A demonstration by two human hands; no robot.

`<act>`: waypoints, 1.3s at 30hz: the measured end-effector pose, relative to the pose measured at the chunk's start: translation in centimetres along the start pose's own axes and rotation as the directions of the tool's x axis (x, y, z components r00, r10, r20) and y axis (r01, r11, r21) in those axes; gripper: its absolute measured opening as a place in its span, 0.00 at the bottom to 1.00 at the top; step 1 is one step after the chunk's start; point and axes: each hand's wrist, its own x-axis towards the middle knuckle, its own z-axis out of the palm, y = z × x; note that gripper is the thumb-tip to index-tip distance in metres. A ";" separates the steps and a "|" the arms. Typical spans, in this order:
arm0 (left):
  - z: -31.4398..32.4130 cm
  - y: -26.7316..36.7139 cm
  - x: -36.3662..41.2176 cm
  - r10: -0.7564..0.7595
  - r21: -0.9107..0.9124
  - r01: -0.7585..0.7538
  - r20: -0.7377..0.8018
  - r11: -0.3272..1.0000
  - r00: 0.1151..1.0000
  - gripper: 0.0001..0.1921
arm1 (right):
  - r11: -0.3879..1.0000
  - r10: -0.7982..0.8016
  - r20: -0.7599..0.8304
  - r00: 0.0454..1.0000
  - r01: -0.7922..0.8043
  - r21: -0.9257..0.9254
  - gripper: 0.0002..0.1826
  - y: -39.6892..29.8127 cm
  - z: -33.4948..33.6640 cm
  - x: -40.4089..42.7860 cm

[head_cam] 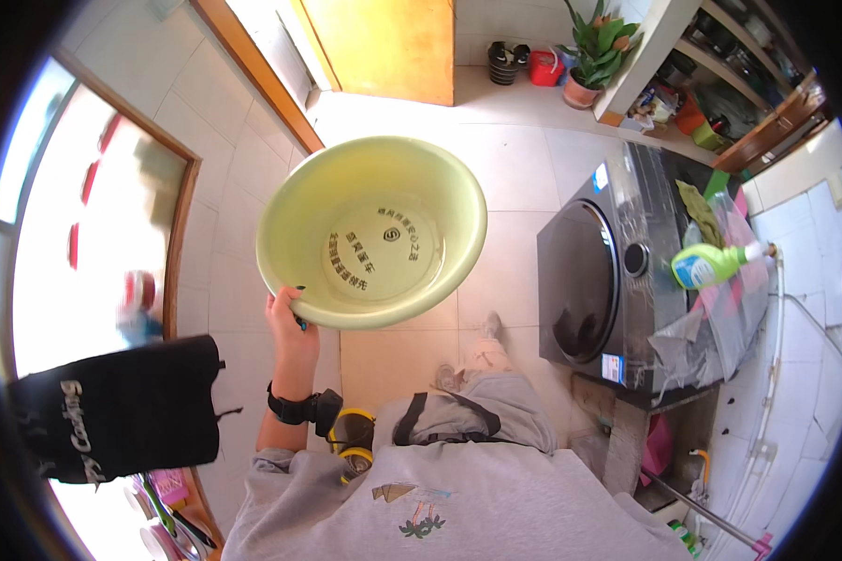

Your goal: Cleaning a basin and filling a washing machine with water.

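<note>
A pale green plastic basin (386, 308) with dark printed writing on its inner bottom is held out in front of me, tilted so its inside shows. My left hand (292, 315) grips the basin's rim at its near left side, with some fingertips over the edge. A black band with a small device is strapped round that wrist. The inside of the basin holds nothing visible. My right hand is out of view. On that side, a dark front-loading washing machine (582, 280) stands on a raised base, with a green spray bottle (702, 266) and plastic sheeting on top.
An orange wooden door (393, 49) stands ajar ahead. Beyond the washing machine are a potted plant (581, 91), a red bucket (546, 68) and cluttered shelves. A black cloth item (126, 407) hangs by the window at left. A yellow-rimmed object (354, 435) sits low beside me.
</note>
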 end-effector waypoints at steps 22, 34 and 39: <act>17.7 3.7 39.0 -0.282 -0.366 0.214 -0.144 0.906 0.948 0.06 | 0.899 -0.402 -0.065 0.913 0.407 0.162 0.11 -76.8 -11.6 16.2; 30.5 11.0 70.1 -0.111 -0.344 -0.058 -0.450 0.937 0.886 0.14 | 0.994 0.051 0.003 0.999 -0.051 0.097 0.07 -92.0 -6.6 20.0; 28.3 13.4 83.6 -0.088 -0.398 -0.154 -0.528 0.905 0.845 0.14 | 0.991 0.066 0.115 0.991 -0.051 -0.123 0.07 -105.6 -1.5 22.6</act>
